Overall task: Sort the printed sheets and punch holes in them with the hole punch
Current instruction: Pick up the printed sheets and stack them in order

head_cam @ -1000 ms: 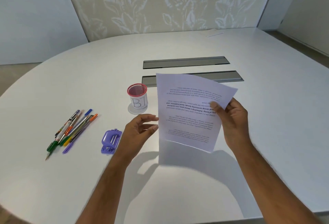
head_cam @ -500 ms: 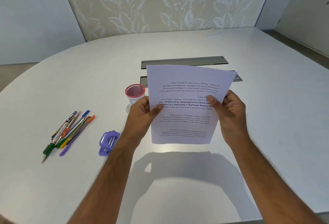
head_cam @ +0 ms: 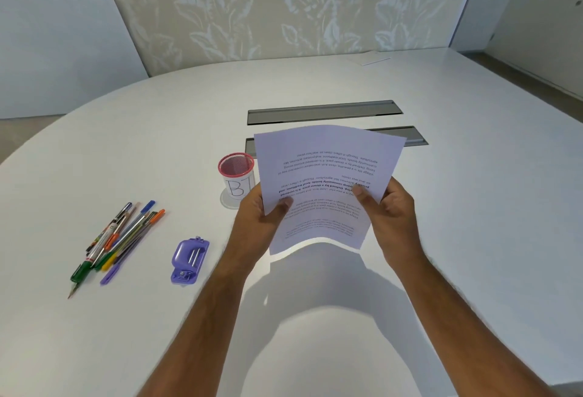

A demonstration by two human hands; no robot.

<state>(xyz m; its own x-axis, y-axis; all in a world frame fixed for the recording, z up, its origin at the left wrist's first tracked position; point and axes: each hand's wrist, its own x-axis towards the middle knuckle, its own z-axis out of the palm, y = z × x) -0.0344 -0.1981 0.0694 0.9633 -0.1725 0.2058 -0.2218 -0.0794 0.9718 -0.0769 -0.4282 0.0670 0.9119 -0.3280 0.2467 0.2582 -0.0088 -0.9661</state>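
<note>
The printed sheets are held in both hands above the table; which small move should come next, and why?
Probably lower the sheets and tap their bottom edge on the table to square them: both the left hand and the right hand hold them mid-air, and the hole punch lies untouched.

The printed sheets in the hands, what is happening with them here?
A person holds the white printed sheets above the white table, left hand and right hand each gripping one side edge. The text faces the person upside down. The purple plastic hole punch lies untouched to the left, beside a bundle of coloured pens and a pink mesh cup. No punching has begun.
</note>
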